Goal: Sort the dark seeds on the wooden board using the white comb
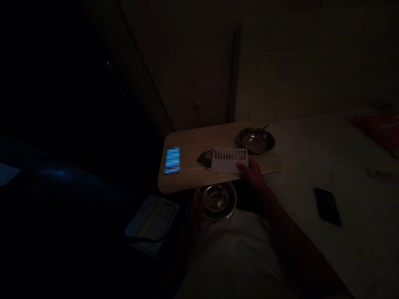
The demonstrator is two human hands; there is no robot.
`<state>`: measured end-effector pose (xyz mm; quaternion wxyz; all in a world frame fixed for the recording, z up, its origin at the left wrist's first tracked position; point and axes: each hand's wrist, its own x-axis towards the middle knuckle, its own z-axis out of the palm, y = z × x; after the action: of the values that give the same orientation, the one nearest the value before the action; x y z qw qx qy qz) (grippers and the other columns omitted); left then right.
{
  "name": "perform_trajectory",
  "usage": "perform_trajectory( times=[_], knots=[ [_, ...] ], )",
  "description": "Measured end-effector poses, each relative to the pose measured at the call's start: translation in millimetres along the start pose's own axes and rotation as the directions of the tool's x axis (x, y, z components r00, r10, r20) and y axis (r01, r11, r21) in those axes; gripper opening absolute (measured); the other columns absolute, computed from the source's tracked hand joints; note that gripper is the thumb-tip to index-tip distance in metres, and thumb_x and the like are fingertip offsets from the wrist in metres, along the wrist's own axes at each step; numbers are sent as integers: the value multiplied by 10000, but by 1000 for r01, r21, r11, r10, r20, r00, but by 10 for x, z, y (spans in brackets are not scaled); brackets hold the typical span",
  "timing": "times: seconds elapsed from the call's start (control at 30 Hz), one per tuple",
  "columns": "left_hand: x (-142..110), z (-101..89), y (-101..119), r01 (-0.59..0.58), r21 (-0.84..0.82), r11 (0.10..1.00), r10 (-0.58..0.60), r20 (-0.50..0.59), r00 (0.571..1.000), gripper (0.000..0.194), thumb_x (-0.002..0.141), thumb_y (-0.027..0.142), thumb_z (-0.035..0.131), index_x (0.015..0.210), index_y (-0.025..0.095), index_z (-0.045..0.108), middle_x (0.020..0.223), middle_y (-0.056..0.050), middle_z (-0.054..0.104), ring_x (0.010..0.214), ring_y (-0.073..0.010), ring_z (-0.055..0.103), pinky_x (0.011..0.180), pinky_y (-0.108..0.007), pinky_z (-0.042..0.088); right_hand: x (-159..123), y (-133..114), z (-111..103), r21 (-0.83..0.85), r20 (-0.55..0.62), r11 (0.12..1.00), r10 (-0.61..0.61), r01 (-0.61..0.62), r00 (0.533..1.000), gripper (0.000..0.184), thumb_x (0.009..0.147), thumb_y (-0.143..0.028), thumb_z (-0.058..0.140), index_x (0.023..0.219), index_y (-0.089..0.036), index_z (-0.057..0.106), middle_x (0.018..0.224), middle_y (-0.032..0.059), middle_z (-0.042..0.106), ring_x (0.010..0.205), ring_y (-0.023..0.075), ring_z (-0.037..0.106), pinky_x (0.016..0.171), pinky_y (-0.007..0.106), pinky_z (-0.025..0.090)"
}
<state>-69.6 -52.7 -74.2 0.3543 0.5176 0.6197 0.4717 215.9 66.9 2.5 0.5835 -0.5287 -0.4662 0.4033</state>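
My right hand (252, 172) grips the right end of a flat white slotted panel (229, 166), with a row of narrow openings along its far side. The panel lies low over the wooden tabletop (183, 139). At its left edge is a loose heap of small dark grains (205, 159). Below the table's near edge, a round steel bowl (231, 211) with dark bits inside rests by my lap. My left hand (193, 214), very dim, is closed at the bowl's left rim; its fingers barely show.
Another steel bowl (257, 141) with a utensil handle sits at the table's right back. A lit blue screen (172, 160) lies on the left. A pale container (152, 222) is lower left. A dark phone (327, 206) lies on the bed (368, 249). A wall outlet (193, 101) holds a plug.
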Motion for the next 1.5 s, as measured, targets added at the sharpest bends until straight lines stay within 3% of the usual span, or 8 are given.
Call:
perform_trajectory(
  times=[0.6, 0.83, 1.33, 1.5],
  knots=[
    [-14, 4, 65, 32, -1, 999, -32, -18, 999, 546, 898, 483, 615, 1406, 282, 608, 1423, -100, 644, 1389, -312, 528, 1177, -494, 397, -35, -41, -13, 59, 54, 997, 48, -52, 997, 432, 687, -473, 823, 1028, -222, 739, 1008, 61, 795, 902, 281, 720, 832, 439, 584],
    [-20, -4, 131, 58, -33, 998, -57, 8, 998, 528, 892, 476, 618, 1383, 280, 626, 1416, -107, 651, 1374, -319, 548, 1161, -506, 419, -32, -51, -20, 54, 16, 998, 39, -40, 999, 437, 677, -465, 825, 1029, -222, 738, 1039, 64, 797, 932, 285, 721, 872, 449, 580],
    [9, -39, -160, 34, 67, 997, -36, 25, 999, 563, 910, 478, 594, 1425, 251, 579, 1496, -109, 588, 1428, -302, 492, 1187, -486, 382, -31, -74, -53, 47, 47, 997, 54, -56, 997, 449, 667, -475, 839, 1030, -227, 747, 1024, 58, 794, 922, 281, 711, 847, 418, 570],
    [11, -21, -150, 25, 50, 998, -25, 12, 1000, 556, 902, 489, 598, 1408, 259, 596, 1454, -106, 617, 1391, -302, 527, 1167, -484, 405, -36, -86, -47, 86, 66, 993, 70, -75, 995, 466, 649, -469, 849, 1035, -233, 737, 1019, 52, 792, 906, 273, 709, 832, 413, 571]
  ],
)
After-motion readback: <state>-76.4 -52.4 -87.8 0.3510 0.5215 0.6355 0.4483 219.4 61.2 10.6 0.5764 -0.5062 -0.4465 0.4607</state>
